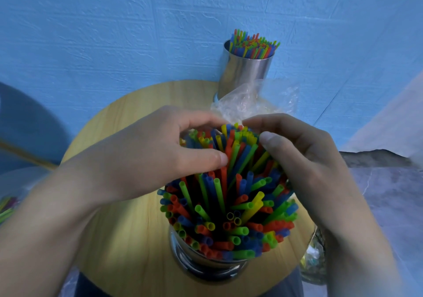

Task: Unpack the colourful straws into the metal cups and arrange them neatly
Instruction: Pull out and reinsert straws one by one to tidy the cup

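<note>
My left hand [146, 150] and my right hand [304, 157] meet above the near metal cup [206, 267], which stands on the round wooden table [128, 239] at the edge closest to me. The cup is full of colourful straws [229, 205] in red, blue, green and yellow, and they fan outward over its rim in all directions. Both my hands are curled round the part of these straws on the far side of the cup. The left thumb presses on a red straw from the near side, and the left fingers bend over the tops from behind. The right thumb and fingers close on the same bunch from the other side, so the bunch is gathered between my two hands. Behind the near cup, past my fingers, a crumpled clear plastic bag [251, 99] lies on the table. Further behind it the second metal cup [245, 74] stands against the blue wall [114, 33], with its own straws [254, 44] upright inside. Far left of the near cup, off the table, some more straws [5, 207] show, blurred.
</note>
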{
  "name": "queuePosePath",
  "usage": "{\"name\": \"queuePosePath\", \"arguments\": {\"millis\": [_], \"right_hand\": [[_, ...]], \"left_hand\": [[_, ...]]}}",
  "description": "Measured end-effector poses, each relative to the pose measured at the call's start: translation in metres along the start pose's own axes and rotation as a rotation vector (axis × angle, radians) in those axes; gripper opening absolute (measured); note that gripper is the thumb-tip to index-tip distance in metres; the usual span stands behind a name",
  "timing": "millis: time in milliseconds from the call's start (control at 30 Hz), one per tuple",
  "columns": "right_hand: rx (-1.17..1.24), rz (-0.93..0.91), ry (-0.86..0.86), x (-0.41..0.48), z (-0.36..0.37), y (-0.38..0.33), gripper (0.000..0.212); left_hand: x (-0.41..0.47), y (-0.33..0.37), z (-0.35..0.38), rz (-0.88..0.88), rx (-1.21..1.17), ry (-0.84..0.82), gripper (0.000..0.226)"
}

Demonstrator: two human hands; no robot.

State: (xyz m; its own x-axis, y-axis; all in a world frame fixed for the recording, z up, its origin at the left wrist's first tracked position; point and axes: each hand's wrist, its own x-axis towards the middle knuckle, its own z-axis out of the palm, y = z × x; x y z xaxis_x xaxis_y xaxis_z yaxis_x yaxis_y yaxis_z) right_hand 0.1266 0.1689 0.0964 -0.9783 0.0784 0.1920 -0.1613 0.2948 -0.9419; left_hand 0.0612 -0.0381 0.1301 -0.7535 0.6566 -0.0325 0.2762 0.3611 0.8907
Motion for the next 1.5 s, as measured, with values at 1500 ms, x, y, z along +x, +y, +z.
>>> {"name": "queuePosePath", "arguments": {"millis": [1500], "right_hand": [[-0.066,-0.020,-0.108,-0.004,-0.008,-0.002,0.025]], "left_hand": [[0.013,0.003,-0.011,0.253,-0.068,0.403,0.011]]}}
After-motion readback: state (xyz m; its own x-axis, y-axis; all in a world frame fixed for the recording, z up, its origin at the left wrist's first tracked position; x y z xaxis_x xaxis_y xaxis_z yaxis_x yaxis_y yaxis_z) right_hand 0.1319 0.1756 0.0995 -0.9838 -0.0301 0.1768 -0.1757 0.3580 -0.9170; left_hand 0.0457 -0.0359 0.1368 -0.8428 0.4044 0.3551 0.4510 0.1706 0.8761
